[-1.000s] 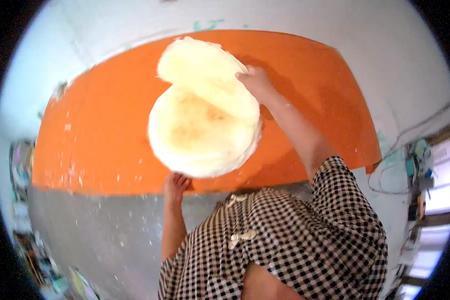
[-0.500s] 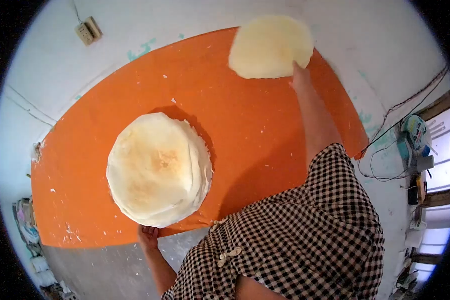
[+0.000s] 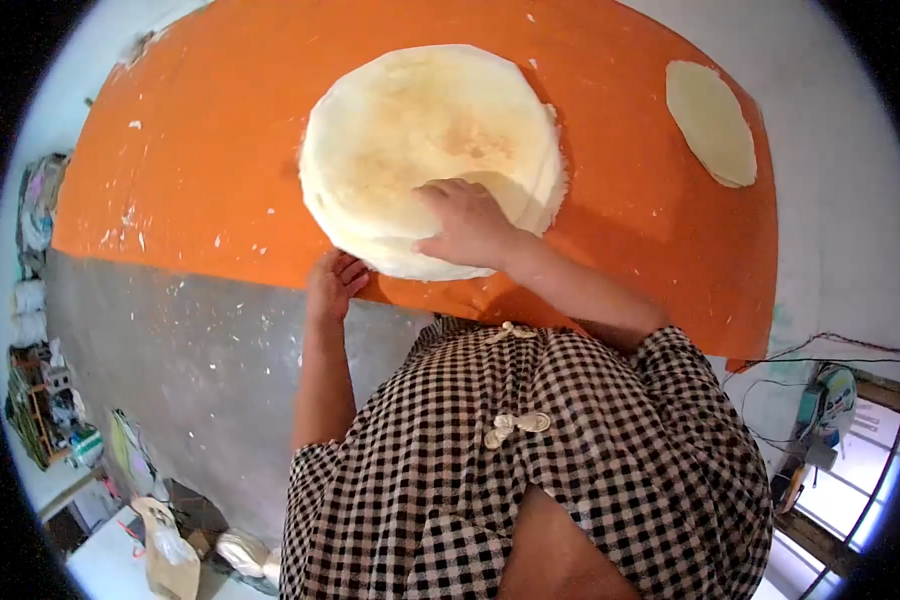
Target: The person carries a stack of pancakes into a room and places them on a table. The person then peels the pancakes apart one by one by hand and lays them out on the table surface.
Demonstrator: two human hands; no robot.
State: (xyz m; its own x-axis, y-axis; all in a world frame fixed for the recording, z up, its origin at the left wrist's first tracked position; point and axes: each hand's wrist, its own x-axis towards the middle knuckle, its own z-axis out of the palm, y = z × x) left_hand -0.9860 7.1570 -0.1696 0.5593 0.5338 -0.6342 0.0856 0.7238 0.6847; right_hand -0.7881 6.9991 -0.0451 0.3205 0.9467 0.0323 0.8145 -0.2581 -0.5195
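A tall stack of round, pale flatbread-like sheets (image 3: 410,130) with light brown patches lies on the orange table cover (image 3: 220,130). My right hand (image 3: 465,222) rests on the near part of the top sheet, fingers apart and pointing left. At the stack's lower left edge, by the front of the cover, is my left hand (image 3: 338,285), its fingers slightly curled and apart, with nothing seen in it. A separate pale sheet (image 3: 712,125) lies flat at the right end of the cover.
Small white flakes dot the cover. Grey floor (image 3: 200,370) shows below its front edge. Bags and assorted items (image 3: 45,400) are at the far left. Cables (image 3: 820,350) and a window with things beside it (image 3: 860,450) are at the right.
My right hand has left the separate sheet at the back and come onto the stack. My left hand remains by the stack's near edge. The view has shifted.
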